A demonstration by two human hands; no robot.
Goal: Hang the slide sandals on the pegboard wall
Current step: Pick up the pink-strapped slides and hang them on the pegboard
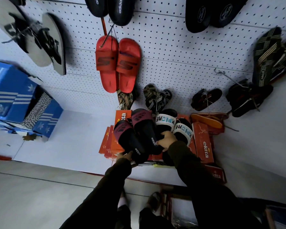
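Black slides with maroon straps (pixel 137 134) held over orange boxes (pixel 202 142) below pegboard (pixel 172 52); toes pointed far-left, long axes diagonal. Heels gripped by left hand (pixel 125 156) and right hand (pixel 167 140), fingers closed.

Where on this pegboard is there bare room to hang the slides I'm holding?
Free: the stretch of pegboard right of the red slides, below the dark pairs up top; also the patch between the red slides and the grey flip-flops. Crowded: the bottom row, where the strappy sandals and dark slippers hang close together above the orange boxes.
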